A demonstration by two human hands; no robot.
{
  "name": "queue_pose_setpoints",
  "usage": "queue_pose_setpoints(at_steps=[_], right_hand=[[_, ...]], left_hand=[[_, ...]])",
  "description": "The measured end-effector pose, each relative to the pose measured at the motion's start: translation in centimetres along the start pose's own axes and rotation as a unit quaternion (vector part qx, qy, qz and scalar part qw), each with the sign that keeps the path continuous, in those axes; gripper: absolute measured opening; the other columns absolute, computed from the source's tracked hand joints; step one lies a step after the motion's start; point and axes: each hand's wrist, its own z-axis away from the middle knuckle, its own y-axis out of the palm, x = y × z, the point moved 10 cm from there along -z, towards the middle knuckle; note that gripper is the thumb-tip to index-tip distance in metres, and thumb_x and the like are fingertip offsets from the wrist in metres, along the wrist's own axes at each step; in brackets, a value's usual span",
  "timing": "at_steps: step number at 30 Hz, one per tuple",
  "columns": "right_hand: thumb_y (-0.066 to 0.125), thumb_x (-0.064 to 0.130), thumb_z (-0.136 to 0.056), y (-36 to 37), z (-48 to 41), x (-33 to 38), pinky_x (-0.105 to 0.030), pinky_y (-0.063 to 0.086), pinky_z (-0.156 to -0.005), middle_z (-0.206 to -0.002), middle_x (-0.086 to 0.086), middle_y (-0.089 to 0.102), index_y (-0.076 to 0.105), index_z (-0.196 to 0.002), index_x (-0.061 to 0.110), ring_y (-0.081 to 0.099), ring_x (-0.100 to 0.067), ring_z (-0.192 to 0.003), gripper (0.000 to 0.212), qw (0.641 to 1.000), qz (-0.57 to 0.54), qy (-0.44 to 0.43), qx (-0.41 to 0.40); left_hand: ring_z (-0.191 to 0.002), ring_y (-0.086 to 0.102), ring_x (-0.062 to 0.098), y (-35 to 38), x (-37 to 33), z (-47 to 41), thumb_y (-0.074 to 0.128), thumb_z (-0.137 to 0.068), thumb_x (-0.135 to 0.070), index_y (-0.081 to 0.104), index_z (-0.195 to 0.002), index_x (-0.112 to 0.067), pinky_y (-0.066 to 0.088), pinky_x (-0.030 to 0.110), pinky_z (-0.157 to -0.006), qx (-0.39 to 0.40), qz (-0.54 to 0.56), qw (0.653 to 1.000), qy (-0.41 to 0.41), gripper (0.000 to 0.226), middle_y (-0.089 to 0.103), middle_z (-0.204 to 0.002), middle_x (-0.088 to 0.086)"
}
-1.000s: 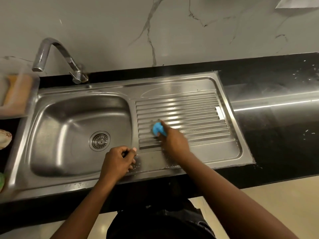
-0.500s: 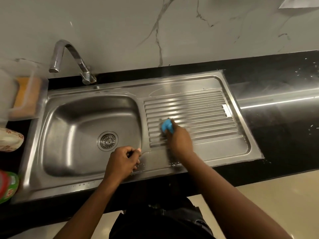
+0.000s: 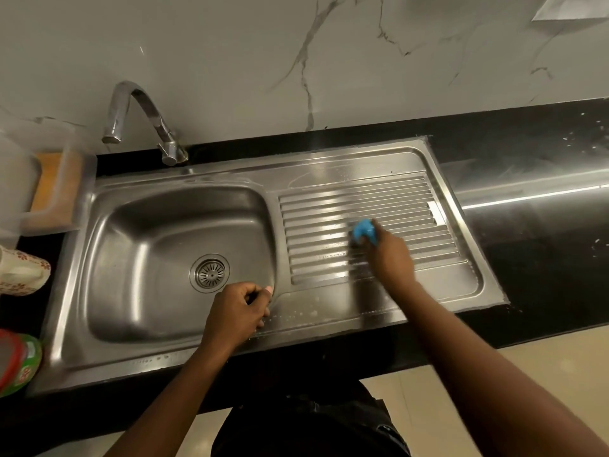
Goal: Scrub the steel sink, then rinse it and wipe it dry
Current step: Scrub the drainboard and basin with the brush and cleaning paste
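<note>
**Item: steel sink [image 3: 329,173], scrub in progress.**

- Position: set in the black worktop [image 3: 534,265]. The basin [image 3: 148,232] is at 9 o'clock of the frame centre and the ribbed drainboard [image 3: 316,212] at 3 o'clock. The tap [image 3: 138,107] stands at 11 o'clock of the basin, with no water running.
- Right hand [image 3: 390,258]: fingers are curled round a blue scrubber [image 3: 362,229] and press it onto the ribs near the middle of the drainboard.
- Left hand [image 3: 237,311]: fingers are curled into a fist with nothing visible inside. It rests on the front ledge at 5 o'clock of the drain strainer [image 3: 210,271].
- Change: a second ago the scrubber was working the ribs close to the basin-side end. It now sits further toward 3 o'clock, about halfway along. The left hand has kept its place.
- Surface: specks of suds [image 3: 306,313] lie on the front ledge at 6 o'clock of the drainboard.
- Assessment: the scrub appears to be moving rib by rib across the drainboard. The far ribs and probably the basin are still to do, and rinsing and drying have not begun.
- Adjacent: a clear container [image 3: 66,199] is at 9 o'clock of the tap. A patterned cup [image 3: 19,272] and a red-and-green tub [image 3: 19,357] sit at the left edge.
</note>
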Motion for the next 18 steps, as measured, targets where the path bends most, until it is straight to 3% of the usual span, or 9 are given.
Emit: queue_pose_setpoints(at_steps=[5, 9, 12, 15, 18], right_hand=[[0.055, 0.034, -0.104, -2.9, -1.2, -3.2, -0.042, 0.055, -0.077, -0.118, -0.017, 0.072, 0.04, -0.158, 0.021, 0.068, -0.035, -0.1, 0.057, 0.998, -0.002, 0.055, -0.041], [0.051, 0.037, -0.107, 2.9, 1.7, 2.9, -0.03, 0.042, -0.07, -0.114, -0.007, 0.072, 0.037, -0.158, 0.034, 0.068, -0.027, -0.096, 0.053, 0.998, -0.055, 0.016, 0.013], [0.051, 0.031, -0.107, 7.4, 3.9, 9.2, -0.02, 0.037, -0.058, -0.115, 0.0, 0.069, 0.029, -0.161, 0.038, 0.064, -0.017, -0.09, 0.058, 0.996, -0.031, -0.044, 0.071], [0.054, 0.028, -0.105, 10.0, 4.2, 12.1, -0.033, 0.054, -0.077, -0.122, -0.01, 0.07, 0.025, -0.163, 0.033, 0.068, -0.027, -0.101, 0.065, 0.989, 0.043, -0.092, 0.107], [0.054, 0.036, -0.105, 8.5, 2.9, 10.8, -0.041, 0.056, -0.087, -0.123, -0.011, 0.071, 0.03, -0.161, 0.033, 0.069, -0.029, -0.105, 0.061, 0.988, 0.049, -0.1, 0.105]], left_hand=[[-0.055, 0.072, 0.02, 0.1, -0.6, -0.2, 0.068, -0.102, -0.033, 0.075, -0.078, -0.015, 0.063, 0.048, -0.064, 0.001, 0.003, 1.0, -0.001, 0.031, 0.076, -0.067, 0.0], [-0.056, 0.072, 0.021, -0.1, -0.9, -0.5, 0.067, -0.102, -0.034, 0.076, -0.079, -0.017, 0.063, 0.05, -0.066, -0.001, 0.004, 1.0, 0.001, 0.03, 0.076, -0.068, 0.0], [-0.056, 0.072, 0.021, 0.1, -1.2, -0.8, 0.068, -0.101, -0.035, 0.076, -0.078, -0.018, 0.064, 0.052, -0.068, -0.001, -0.001, 1.0, 0.004, 0.03, 0.076, -0.067, 0.0], [-0.055, 0.072, 0.02, 0.3, -1.7, -1.0, 0.067, -0.101, -0.034, 0.075, -0.077, -0.016, 0.065, 0.052, -0.068, -0.009, -0.003, 1.0, 0.009, 0.031, 0.075, -0.065, 0.0], [-0.054, 0.071, 0.021, 0.7, -1.8, -1.1, 0.067, -0.101, -0.033, 0.075, -0.076, -0.016, 0.064, 0.053, -0.066, -0.007, 0.002, 1.0, 0.012, 0.032, 0.074, -0.065, 0.001]])
